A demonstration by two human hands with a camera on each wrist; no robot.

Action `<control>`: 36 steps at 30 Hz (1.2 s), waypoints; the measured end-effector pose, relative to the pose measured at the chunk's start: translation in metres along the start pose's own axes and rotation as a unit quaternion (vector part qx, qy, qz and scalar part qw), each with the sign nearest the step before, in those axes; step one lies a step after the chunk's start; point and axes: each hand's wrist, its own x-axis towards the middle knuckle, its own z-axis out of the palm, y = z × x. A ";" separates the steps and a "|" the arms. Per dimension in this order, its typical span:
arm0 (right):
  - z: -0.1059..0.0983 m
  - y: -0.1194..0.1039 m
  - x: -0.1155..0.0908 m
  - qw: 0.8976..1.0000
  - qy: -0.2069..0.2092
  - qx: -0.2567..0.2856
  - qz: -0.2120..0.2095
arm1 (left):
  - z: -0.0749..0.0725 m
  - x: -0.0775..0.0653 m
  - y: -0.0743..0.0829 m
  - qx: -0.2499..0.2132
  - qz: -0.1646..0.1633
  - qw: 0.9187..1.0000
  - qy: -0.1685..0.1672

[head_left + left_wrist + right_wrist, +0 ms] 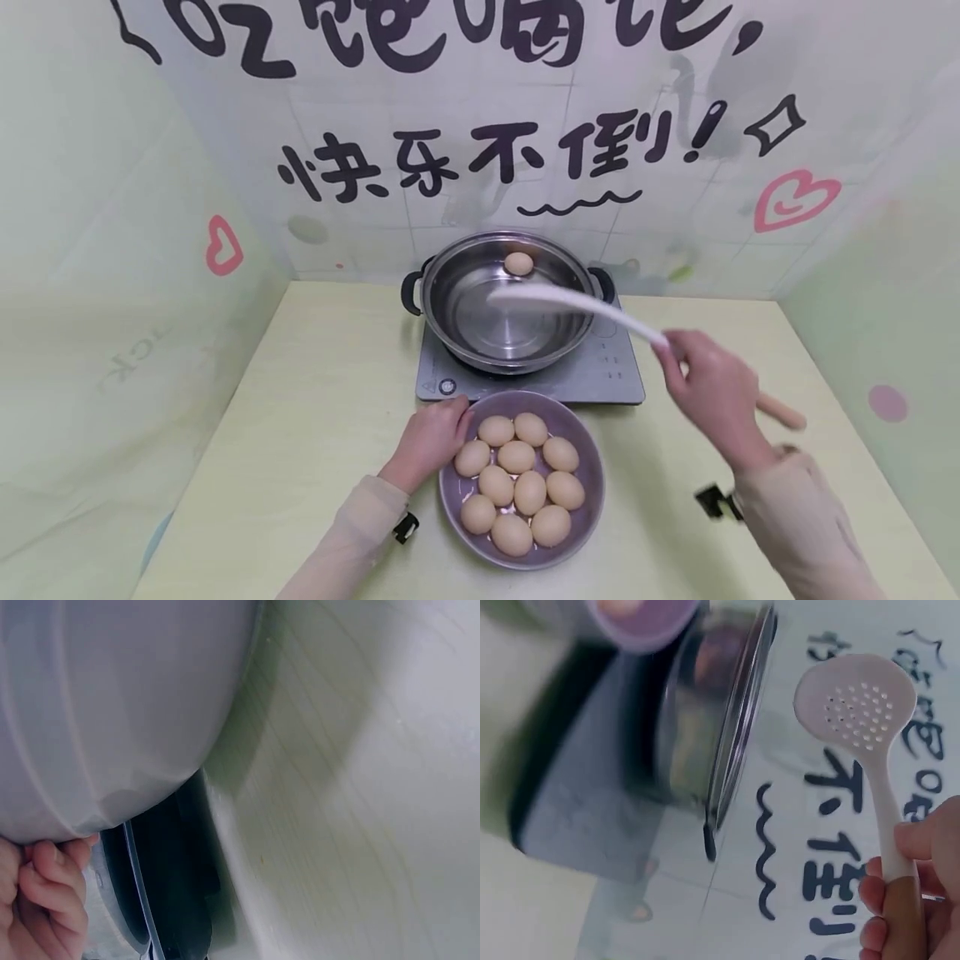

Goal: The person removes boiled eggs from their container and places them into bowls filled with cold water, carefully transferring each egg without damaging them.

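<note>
My right hand (pixel 708 387) grips a white slotted skimmer (pixel 855 701) by its handle, which is wood-coloured at the end. The skimmer's head, blurred in the head view, hangs above a steel pot (pixel 510 346); its perforations show plainly in the right wrist view. One egg (pixel 518 264) sits in the pot toward the far wall. Nearer me, a round purple-grey bowl (pixel 596 500) holds several light brown eggs (pixel 516 457). At its left far rim, my left hand (pixel 435 442) holds the bowl, with curled fingers (pixel 56 896) against its side in the left wrist view.
Under the pot is a grey induction cooker (pixel 555 387) with a control panel at its right. Black handles (pixel 411 293) stick out from the pot's sides. A pale yellow table (pixel 315 375) carries everything. Printed sheeting (pixel 480 92) walls off the back and sides.
</note>
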 end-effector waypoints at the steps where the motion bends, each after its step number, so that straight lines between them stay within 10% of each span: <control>1: 0.007 0.003 0.013 1.000 0.008 -0.007 0.007 | -0.001 -0.001 -0.001 0.002 -0.001 1.000 -0.002; 13: 0.079 0.018 0.083 0.994 0.040 -0.101 0.027 | 0.002 -0.004 0.007 -0.003 -0.007 1.000 -0.026; 24: 0.097 0.007 0.079 0.992 -0.033 -0.124 0.015 | -0.003 -0.005 0.003 0.003 -0.011 1.000 -0.016; 36: 0.068 -0.004 0.045 0.989 -0.089 -0.114 -0.020 | -0.005 -0.004 0.001 0.006 -0.013 1.000 -0.016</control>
